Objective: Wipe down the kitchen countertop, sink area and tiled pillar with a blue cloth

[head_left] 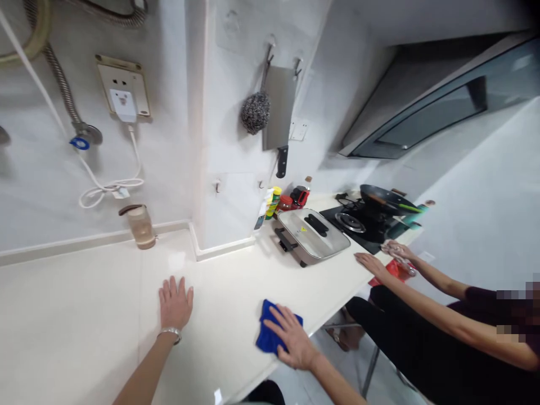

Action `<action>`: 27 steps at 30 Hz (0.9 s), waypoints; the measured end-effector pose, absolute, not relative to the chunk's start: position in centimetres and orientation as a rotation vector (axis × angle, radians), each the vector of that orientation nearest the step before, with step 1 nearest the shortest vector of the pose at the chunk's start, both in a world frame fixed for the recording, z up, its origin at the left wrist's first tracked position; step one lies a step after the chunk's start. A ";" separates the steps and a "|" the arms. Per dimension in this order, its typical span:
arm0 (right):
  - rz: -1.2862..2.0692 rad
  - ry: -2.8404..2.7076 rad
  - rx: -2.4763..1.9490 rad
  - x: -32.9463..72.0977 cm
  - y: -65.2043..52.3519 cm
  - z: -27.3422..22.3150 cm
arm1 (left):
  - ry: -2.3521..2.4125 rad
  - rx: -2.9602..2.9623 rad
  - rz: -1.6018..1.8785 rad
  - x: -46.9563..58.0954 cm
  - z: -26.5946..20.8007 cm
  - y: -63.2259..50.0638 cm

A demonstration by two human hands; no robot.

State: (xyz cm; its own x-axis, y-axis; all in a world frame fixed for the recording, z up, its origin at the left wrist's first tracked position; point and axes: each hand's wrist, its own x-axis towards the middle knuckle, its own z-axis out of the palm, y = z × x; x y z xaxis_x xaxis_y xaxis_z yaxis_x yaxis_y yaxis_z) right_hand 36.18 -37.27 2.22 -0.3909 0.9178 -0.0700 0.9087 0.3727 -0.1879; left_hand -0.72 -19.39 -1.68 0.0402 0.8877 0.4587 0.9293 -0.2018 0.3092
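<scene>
Blue cloth [265,338], rumpled, under right hand [295,342], grip wide; left hand [174,306] spread on smooth counter [223,306]

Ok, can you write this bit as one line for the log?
left hand: palm down on white counter | right hand: spread over blue cloth | nearby: lidded pan on counter

I am resting my right hand [296,340] on a creased blue cloth [265,337], which is lying spread on the white countertop [223,315] near its edge.
</scene>
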 end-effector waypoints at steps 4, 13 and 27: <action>0.164 -2.195 -2.126 40.3 -37.8 2.6 | -1.939 -2.203 -0.869 -0.5 -1.8 -19.3; -0.120 -1.380 -2.613 35.0 -37.5 -3.5 | -1.905 -2.156 -0.872 -0.6 -2.7 -18.9; -0.601 -1.594 -2.255 40.9 -32.1 -8.8 | -1.749 -2.087 -0.819 -1.3 -4.1 -18.4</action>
State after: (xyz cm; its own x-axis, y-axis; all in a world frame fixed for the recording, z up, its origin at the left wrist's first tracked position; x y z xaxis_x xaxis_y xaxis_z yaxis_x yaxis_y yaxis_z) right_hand 40.87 -32.10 -8.85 0.2910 0.8119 0.5061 0.9439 -0.3298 -0.0137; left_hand -1.31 -18.45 -4.12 0.0981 0.7984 0.5941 0.9675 -0.2163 0.1309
